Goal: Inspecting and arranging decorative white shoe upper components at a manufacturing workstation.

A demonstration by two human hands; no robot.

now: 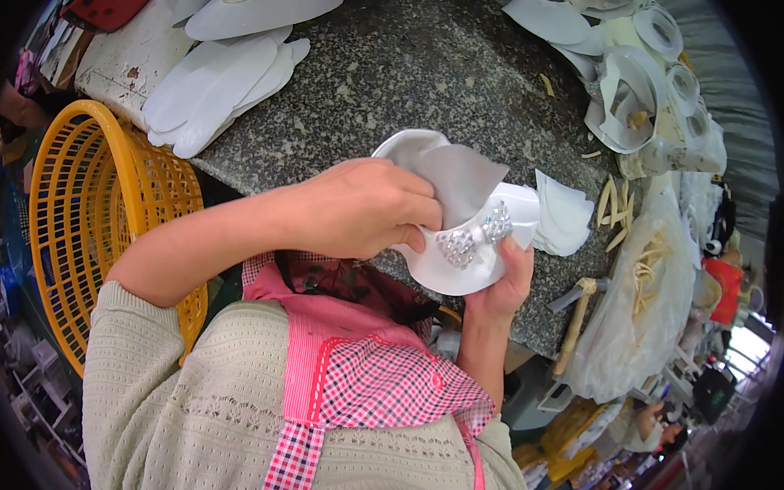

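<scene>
Between both hands (pixel 359 207), the white jewelled shoe (pixel 461 247) sits gripped.

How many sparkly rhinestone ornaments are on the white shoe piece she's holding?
2: both sit side by side on the white shoe upper, one rhinestone ornament near the left hand, the other above the right hand. More may be hidden.

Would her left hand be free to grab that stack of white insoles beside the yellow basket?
Probably not right away: the left hand is gripping the white shoe piece. The insoles lie uncovered on the stone table.
</scene>
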